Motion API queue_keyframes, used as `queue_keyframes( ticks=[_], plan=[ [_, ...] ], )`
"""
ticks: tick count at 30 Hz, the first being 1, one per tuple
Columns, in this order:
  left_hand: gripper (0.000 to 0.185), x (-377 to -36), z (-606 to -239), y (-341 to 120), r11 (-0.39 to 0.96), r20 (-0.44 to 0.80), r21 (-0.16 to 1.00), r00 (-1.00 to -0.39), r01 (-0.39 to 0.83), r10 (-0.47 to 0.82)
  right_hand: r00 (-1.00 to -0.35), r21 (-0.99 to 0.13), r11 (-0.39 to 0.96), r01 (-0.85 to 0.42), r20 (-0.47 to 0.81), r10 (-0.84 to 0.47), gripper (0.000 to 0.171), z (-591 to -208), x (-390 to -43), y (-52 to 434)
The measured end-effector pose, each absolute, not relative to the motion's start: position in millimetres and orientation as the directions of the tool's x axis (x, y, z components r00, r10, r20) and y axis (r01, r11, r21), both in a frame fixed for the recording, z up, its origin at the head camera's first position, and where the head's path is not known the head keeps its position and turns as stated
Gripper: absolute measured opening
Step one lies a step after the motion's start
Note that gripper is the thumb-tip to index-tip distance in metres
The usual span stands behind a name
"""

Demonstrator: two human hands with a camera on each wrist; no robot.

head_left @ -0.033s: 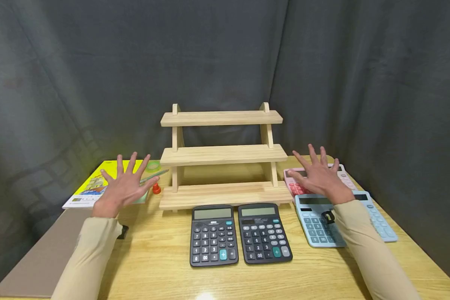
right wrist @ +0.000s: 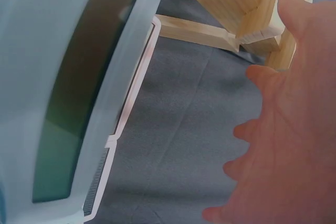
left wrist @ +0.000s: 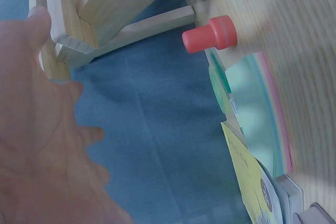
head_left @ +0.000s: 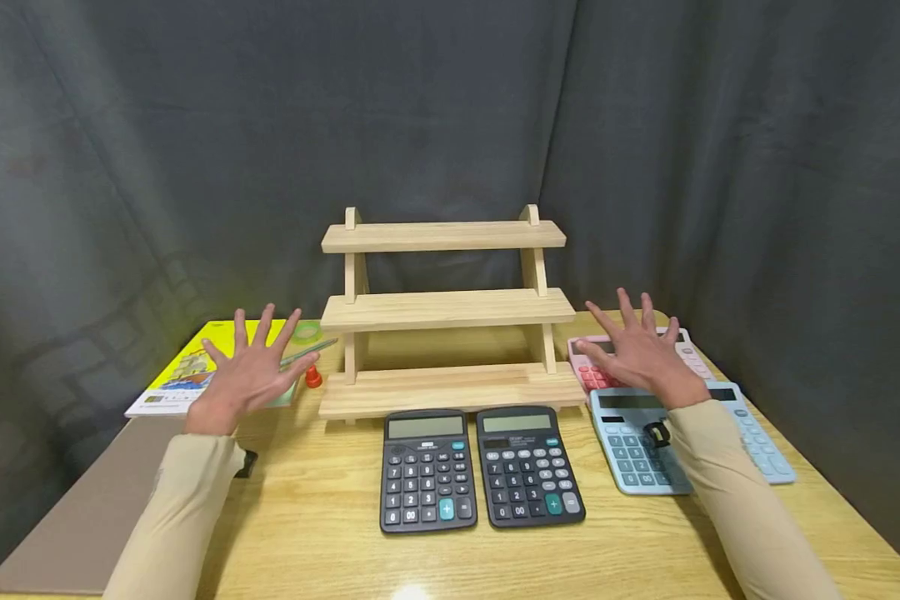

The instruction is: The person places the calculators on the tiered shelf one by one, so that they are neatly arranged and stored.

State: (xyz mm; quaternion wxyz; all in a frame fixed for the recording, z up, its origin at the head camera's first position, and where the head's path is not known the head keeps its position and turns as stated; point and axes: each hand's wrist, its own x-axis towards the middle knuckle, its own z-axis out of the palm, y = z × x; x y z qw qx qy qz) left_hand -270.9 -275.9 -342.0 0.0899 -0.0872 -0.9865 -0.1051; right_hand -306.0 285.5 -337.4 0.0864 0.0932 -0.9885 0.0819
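My left hand (head_left: 247, 379), fingers spread, is held up over the table beside a yellow-covered book (head_left: 187, 367) and a red stamp-like piece (head_left: 312, 377). Nothing is in its grasp. On the other side my right hand (head_left: 640, 354) is spread out too, holding nothing, above a pink calculator (head_left: 596, 377) and a light blue calculator (head_left: 633, 442). Between the hands stands a three-tier wooden shelf (head_left: 450, 310) with bare boards. Two black calculators, the left one (head_left: 427, 471) and the right one (head_left: 530, 467), lie side by side before it.
A brown board or folder (head_left: 90, 508) covers the table's left front. Green tape (head_left: 306, 332) and a green pen (head_left: 309, 352) lie near the book. More calculators sit under the right forearm. Dark grey curtain (head_left: 450, 108) hangs close behind and at both sides.
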Motion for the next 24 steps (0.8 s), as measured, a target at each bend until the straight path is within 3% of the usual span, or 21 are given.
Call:
queue_keyframes(
  ticks=[14, 20, 24],
  plan=[
    [0.087, -276.1, -341.5, -269.4, 0.958, 0.282, 0.164, -0.942, 0.236, 0.184, -0.969, -0.218, 0.954, -0.204, 0.181, -0.166, 0.085, -335.7, -308.3, 290.1],
    [0.079, -285.4, -339.8, -259.8, 0.934, 0.484, 0.12, -0.841, 0.338, 0.242, -0.95, -0.306, 0.917, -0.256, 0.255, -0.18, 0.082, -326.8, -304.3, 286.7],
    [0.061, -288.1, -340.7, -250.3, 0.854, 0.603, 0.236, -0.759, 0.463, 0.245, -0.921, -0.327, 0.889, -0.321, 0.324, -0.214, 0.08, -318.6, -297.0, 273.3]
  ],
)
